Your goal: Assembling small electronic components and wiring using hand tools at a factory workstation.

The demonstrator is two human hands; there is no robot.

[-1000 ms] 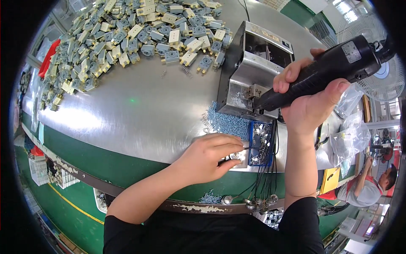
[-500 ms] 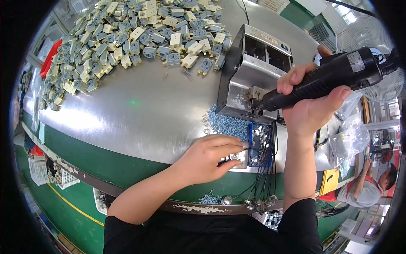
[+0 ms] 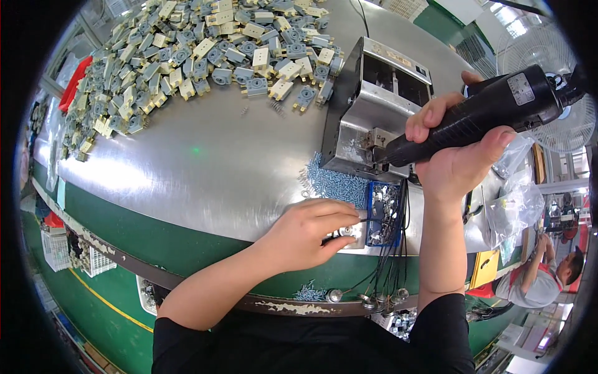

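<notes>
My right hand (image 3: 458,146) is wrapped around a black electric screwdriver (image 3: 476,118). The driver's tip reaches the front of a metal screw feeder (image 3: 364,140), where a small bracket stands. My left hand (image 3: 308,227) is bent over a small silvery metal part (image 3: 346,232) with a dark wire, fingertips and thumb on either side of it. That part sits on a metal block (image 3: 358,242) at the table's front edge. Just beyond the left hand lies a heap of bluish screws (image 3: 336,187). A blue tray (image 3: 383,212) of small metal pieces is next to the block.
A large pile of grey and cream switch-like units (image 3: 218,50) covers the far left of the steel table (image 3: 205,181). Black cables with round metal ends (image 3: 383,299) hang over the front edge. Pliers (image 3: 473,209) and plastic bags (image 3: 514,212) lie right; another person (image 3: 542,274) works beyond.
The screwdriver and my right hand have shifted very slightly, with the tip still at the feeder. My left hand stays on the metal part.
</notes>
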